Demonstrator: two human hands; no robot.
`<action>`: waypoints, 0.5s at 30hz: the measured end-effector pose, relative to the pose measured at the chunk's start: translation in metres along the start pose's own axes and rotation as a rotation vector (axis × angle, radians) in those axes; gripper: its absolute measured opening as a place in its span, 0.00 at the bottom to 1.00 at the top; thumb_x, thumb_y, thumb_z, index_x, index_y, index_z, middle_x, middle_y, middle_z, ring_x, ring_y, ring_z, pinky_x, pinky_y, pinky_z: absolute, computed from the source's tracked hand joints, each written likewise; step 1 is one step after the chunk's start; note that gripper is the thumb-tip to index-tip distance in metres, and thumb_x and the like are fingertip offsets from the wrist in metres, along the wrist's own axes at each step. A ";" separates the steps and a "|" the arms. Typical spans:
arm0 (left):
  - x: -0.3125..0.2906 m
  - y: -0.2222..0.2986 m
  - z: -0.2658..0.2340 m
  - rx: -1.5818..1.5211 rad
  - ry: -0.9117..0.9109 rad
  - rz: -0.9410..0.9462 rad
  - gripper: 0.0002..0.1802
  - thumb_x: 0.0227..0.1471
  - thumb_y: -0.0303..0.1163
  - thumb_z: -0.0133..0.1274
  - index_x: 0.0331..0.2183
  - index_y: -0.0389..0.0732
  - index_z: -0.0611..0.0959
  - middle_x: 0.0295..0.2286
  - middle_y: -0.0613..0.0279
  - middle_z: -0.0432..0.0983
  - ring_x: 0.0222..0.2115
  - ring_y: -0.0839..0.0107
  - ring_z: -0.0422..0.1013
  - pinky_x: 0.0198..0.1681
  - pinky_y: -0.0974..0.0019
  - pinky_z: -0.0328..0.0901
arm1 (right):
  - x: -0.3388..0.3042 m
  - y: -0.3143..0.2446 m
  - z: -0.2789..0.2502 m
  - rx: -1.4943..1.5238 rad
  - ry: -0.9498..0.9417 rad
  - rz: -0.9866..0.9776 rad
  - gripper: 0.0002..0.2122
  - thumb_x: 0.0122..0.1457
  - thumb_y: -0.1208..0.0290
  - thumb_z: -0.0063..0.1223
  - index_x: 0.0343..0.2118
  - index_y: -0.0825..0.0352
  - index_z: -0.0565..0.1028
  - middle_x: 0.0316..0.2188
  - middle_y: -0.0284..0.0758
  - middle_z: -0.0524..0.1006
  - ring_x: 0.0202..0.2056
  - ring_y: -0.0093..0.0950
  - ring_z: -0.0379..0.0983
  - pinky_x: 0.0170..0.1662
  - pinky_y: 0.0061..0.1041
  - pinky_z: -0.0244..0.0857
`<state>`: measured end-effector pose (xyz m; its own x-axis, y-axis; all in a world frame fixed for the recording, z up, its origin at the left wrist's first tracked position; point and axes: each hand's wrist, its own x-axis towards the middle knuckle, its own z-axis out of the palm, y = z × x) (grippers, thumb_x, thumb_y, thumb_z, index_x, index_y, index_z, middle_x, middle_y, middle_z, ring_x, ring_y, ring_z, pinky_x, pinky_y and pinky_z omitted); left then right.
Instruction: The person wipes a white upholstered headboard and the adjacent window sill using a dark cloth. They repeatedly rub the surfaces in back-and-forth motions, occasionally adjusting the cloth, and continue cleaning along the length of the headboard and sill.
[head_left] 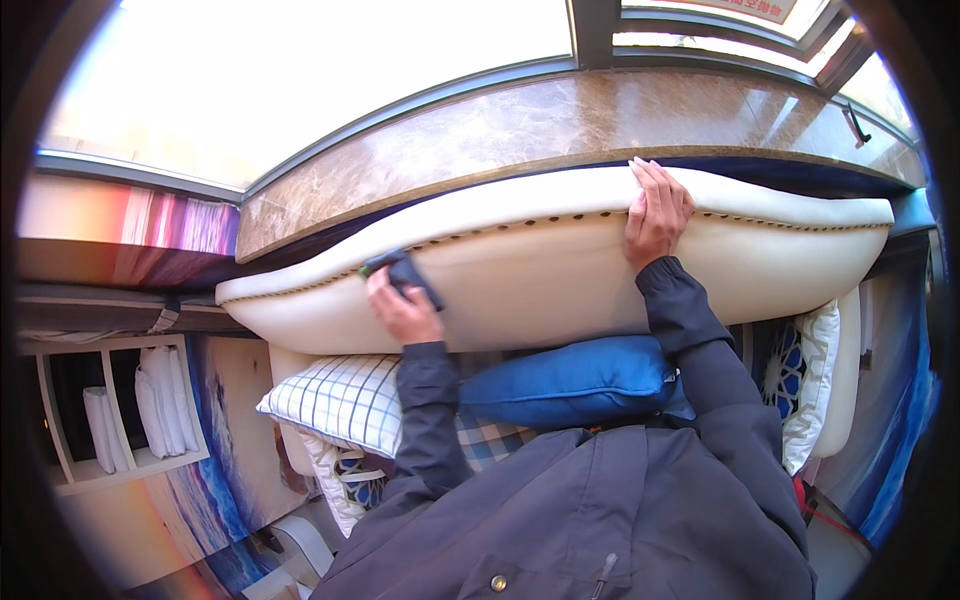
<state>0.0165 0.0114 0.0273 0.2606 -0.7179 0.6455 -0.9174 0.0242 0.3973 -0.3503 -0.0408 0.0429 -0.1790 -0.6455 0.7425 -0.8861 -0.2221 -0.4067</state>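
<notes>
A cream padded backrest (540,250) with a curved top and a row of dark studs stretches across the view. My left hand (408,312) is closed around a dark folded cloth (405,272) and presses it against the front of the backrest, near the stud line on the left. Slight blur softens the cloth's edges, and a small green patch shows at its left end. Farther right, my right hand (658,212) lies on the backrest's upper edge, its fingers stretched out over the top and holding nothing.
Below the backrest lie a blue cushion (570,383) and a checked white cushion (335,403). Behind it runs a brown marble window sill (480,130) under a bright window. White rolled cloths (165,400) stand in a shelf at left. A patterned white cushion (812,385) leans at right.
</notes>
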 end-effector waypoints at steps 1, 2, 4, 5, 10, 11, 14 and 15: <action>0.003 -0.015 -0.006 0.007 -0.052 -0.211 0.26 0.54 0.35 0.46 0.54 0.36 0.75 0.53 0.41 0.70 0.57 0.43 0.64 0.62 0.46 0.57 | 0.000 -0.001 0.001 -0.006 0.012 -0.004 0.17 0.61 0.74 0.44 0.51 0.63 0.78 0.51 0.33 0.79 0.58 0.32 0.70 0.63 0.34 0.52; 0.007 -0.023 -0.007 -0.019 -0.052 -0.215 0.26 0.53 0.34 0.46 0.54 0.35 0.75 0.53 0.41 0.69 0.57 0.42 0.63 0.63 0.46 0.56 | 0.000 -0.001 0.000 -0.011 0.010 0.001 0.17 0.61 0.73 0.43 0.51 0.63 0.78 0.51 0.32 0.79 0.58 0.32 0.70 0.63 0.34 0.52; 0.003 -0.018 -0.001 -0.044 -0.047 -0.099 0.26 0.54 0.34 0.46 0.54 0.35 0.75 0.53 0.40 0.69 0.57 0.42 0.63 0.63 0.45 0.55 | 0.001 -0.002 0.000 -0.019 -0.001 0.004 0.17 0.63 0.72 0.41 0.51 0.63 0.78 0.52 0.32 0.79 0.58 0.31 0.70 0.63 0.33 0.52; -0.004 -0.005 0.006 -0.079 -0.021 -0.075 0.26 0.56 0.35 0.45 0.54 0.34 0.74 0.55 0.37 0.67 0.57 0.40 0.62 0.64 0.44 0.54 | 0.001 -0.002 0.000 -0.023 -0.003 0.002 0.17 0.63 0.73 0.40 0.51 0.63 0.78 0.52 0.32 0.79 0.58 0.31 0.70 0.63 0.33 0.52; -0.068 0.088 0.031 -0.123 -0.192 0.068 0.40 0.59 0.42 0.45 0.67 0.35 0.56 0.67 0.38 0.45 0.69 0.34 0.38 0.70 0.34 0.37 | 0.000 -0.001 0.000 -0.016 0.010 -0.003 0.16 0.63 0.73 0.41 0.51 0.63 0.78 0.52 0.32 0.79 0.58 0.31 0.71 0.63 0.33 0.52; -0.083 0.104 0.034 -0.180 -0.253 0.082 0.45 0.58 0.44 0.48 0.69 0.36 0.52 0.69 0.38 0.39 0.69 0.31 0.34 0.69 0.32 0.34 | 0.000 -0.001 0.000 -0.023 0.011 -0.010 0.16 0.63 0.73 0.41 0.51 0.63 0.78 0.52 0.31 0.79 0.57 0.31 0.71 0.63 0.33 0.52; -0.110 0.116 0.038 -0.136 -0.377 0.336 0.48 0.56 0.45 0.51 0.70 0.39 0.50 0.69 0.37 0.36 0.69 0.29 0.33 0.69 0.32 0.35 | 0.000 -0.001 0.001 -0.014 0.011 -0.008 0.16 0.63 0.73 0.41 0.51 0.63 0.78 0.52 0.31 0.79 0.57 0.31 0.71 0.63 0.32 0.53; -0.110 0.106 0.037 -0.034 -0.431 0.246 0.48 0.57 0.47 0.50 0.70 0.39 0.50 0.69 0.37 0.35 0.69 0.31 0.32 0.70 0.34 0.33 | 0.000 0.000 0.001 -0.009 0.012 -0.010 0.16 0.63 0.73 0.41 0.51 0.63 0.78 0.52 0.31 0.79 0.57 0.31 0.71 0.63 0.32 0.53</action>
<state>-0.1204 0.0672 -0.0255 -0.1175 -0.9101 0.3973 -0.9238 0.2470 0.2926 -0.3498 -0.0417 0.0424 -0.1750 -0.6340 0.7533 -0.8916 -0.2224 -0.3943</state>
